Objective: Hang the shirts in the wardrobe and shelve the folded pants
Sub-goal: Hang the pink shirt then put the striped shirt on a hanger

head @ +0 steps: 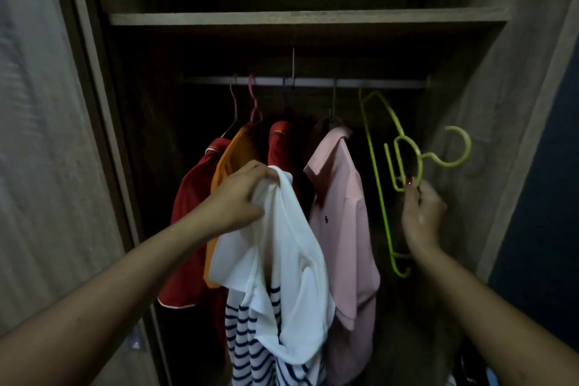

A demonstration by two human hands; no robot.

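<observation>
- My left hand [241, 194] is gripping the bunched collar end of a white shirt with navy-striped lower part [275, 276], fingers closed on the cloth, so the shirt is dangling in front of the open wardrobe.
- My right hand [423, 213] is pinching a lime-green plastic hanger [435, 160] near its lower bar, thumb and fingertips pressed on the plastic; its hook is pointing right, off the rail and close to the wardrobe's right wall.
- I am seeing a second lime-green hanger [376, 172] dangling from the metal hanging rail [307, 82], tilted steeply — it is sitting just left of the one I am holding, and I cannot tell whether the two are touching.
- Four shirts are already hanging on the rail: a dark red polo with white trim [191, 229] at the left, an orange shirt [235, 153] beside it, a red shirt [280, 144] in the middle and a pale pink polo with a small dark logo [344, 229] to the right.
- The white shirt is hanging in front of the orange and red ones and is overlapping the pink polo's left edge.
- A wooden shelf [307, 18] is running across the wood-grain wardrobe [488, 78] above the rail — the space over it is too dark for me to read.
</observation>
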